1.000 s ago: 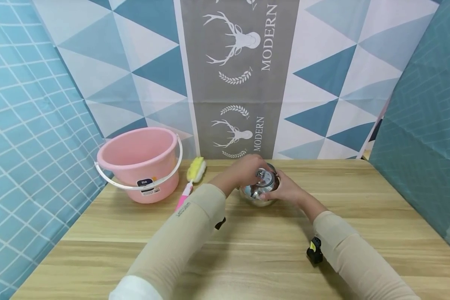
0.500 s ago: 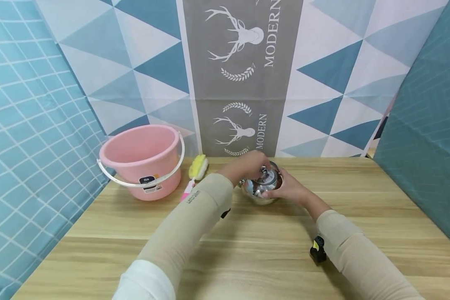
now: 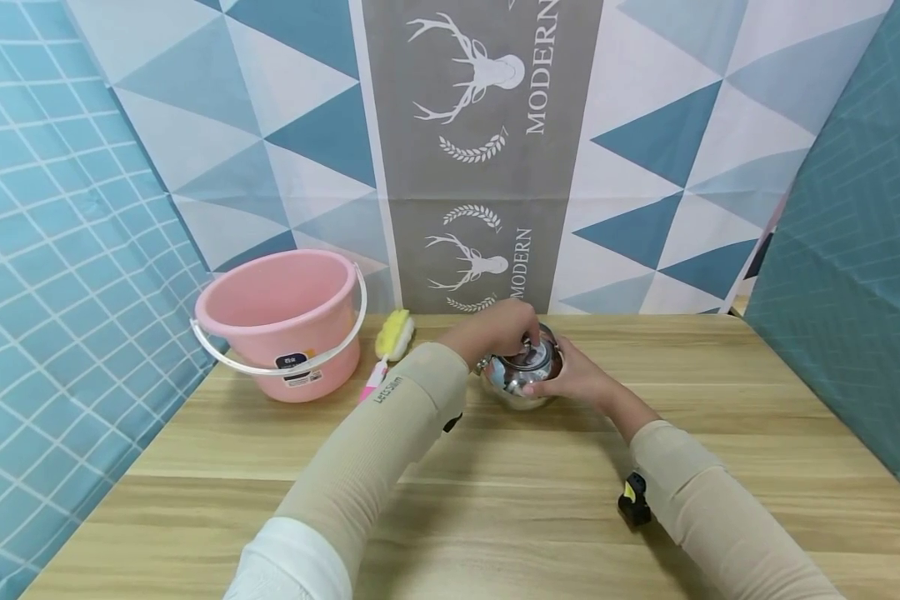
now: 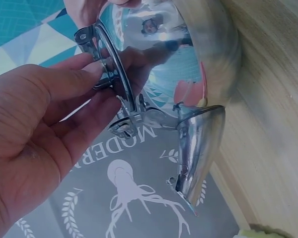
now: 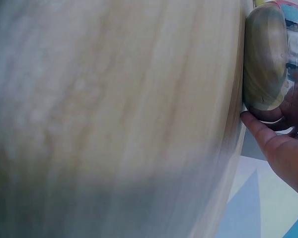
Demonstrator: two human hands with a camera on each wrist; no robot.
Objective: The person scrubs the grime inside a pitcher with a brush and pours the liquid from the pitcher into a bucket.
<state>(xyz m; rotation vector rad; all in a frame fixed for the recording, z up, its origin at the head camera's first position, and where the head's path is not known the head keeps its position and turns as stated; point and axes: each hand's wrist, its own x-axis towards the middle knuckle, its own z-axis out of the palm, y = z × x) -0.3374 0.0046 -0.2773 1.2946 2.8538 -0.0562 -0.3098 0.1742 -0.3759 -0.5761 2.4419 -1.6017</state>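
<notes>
A shiny metal kettle (image 3: 516,395) stands on the wooden table near its back edge. My left hand (image 3: 504,327) reaches over it from the left, thumb and fingers pinching the small knob on its lid (image 3: 528,360). In the left wrist view the left hand (image 4: 39,106) is beside the curved metal handle (image 4: 120,64), and the spout (image 4: 201,148) points toward the patterned backdrop. My right hand (image 3: 581,379) grips the kettle's right side, thumb on the near face; its other fingers are mostly hidden behind. The right wrist view catches only part of the right hand (image 5: 283,156) against the kettle (image 5: 265,54).
On the left stands a pink bucket (image 3: 322,350) with a white handle. Beside it lies a sponge brush (image 3: 394,335) with a yellow and white head, its pink handle partly behind the left sleeve. Patterned cloth (image 3: 480,167) hangs at the back and sides of the wooden table (image 3: 510,517).
The left fingers have shifted slightly at the lid knob. The right hand keeps its hold, and the kettle stays in place. The head view has moved a little.
</notes>
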